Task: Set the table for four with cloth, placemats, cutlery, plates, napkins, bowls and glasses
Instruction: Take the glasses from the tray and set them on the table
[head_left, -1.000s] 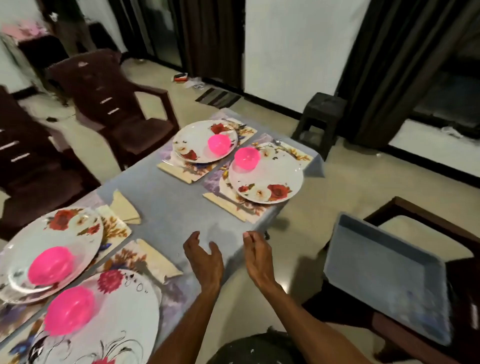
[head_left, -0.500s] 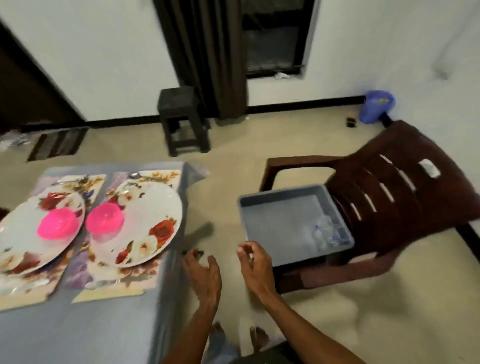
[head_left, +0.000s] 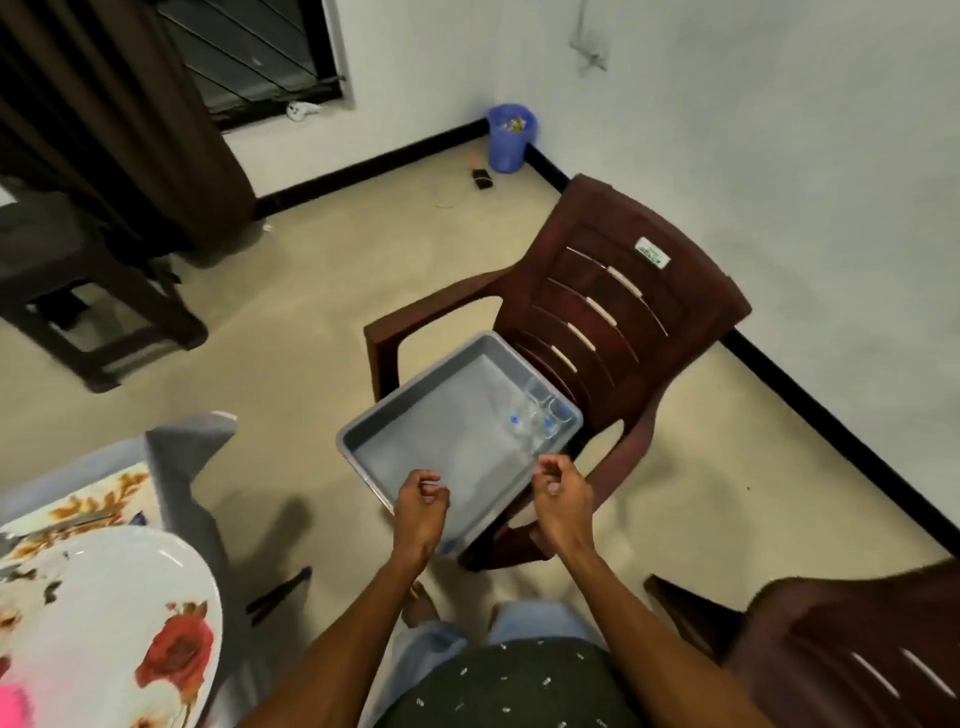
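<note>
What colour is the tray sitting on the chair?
The tray is plain grey, resting on the dark brown chair; it shows best in the head view.

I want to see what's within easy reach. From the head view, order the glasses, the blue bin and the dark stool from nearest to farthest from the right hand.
Measured from the right hand:
1. Glasses, just beyond it, in the tray's far right corner.
2. Blue bin, in the room's far corner.
3. Dark stool, far left, by the curtain.

- Two brown plastic chairs: one far (head_left: 613, 332), one near right (head_left: 841, 654)
- One grey tray (head_left: 415, 441)
- One floral plate (head_left: 104, 623), near left
- One blue bin (head_left: 510, 137), far
- One dark stool (head_left: 78, 280), far left
- Two hands: left (head_left: 420, 506), right (head_left: 563, 496)
</note>
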